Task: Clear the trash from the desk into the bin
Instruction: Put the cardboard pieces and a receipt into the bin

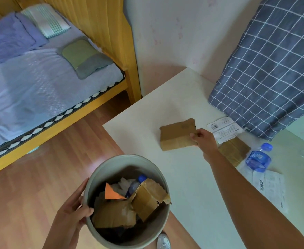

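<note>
Flat piece of brown cardboard [177, 136] lying on the white desk [187, 177], near the middle of the top, pinched at its right edge by the right hand [204, 141]; fingers curled onto the edge, thumb on top, rest of the sheet flat on the surface. Just right of that hand, a white printed label card [224, 129] and, partly hidden under the wrist, a second brown cardboard piece [234, 150]. Further right, a clear plastic bottle [258, 159] with blue cap and blue label, lying near the desk's front edge, touching a white printed paper sheet [269, 189] beside the forearm. Behind all this, a grey checked pillow [273, 69] leaning against the wall and resting on the back of the desk.

Below the desk's left corner, a round grey bin [93, 184] held up at its left rim by the left hand [72, 214], thumb hooked over the rim to the inside, fingers wrapped round the outer wall. Inside: folded cardboard scraps [144, 200], an orange paper triangle [110, 193], crumpled white plastic and a bottle with a blue cap. Under the bin, wooden floor [30, 186] and the toe of a white shoe [162, 240]. At far left, a yellow-framed bed [39, 87] with pale blue bedding and small cushions.
</note>
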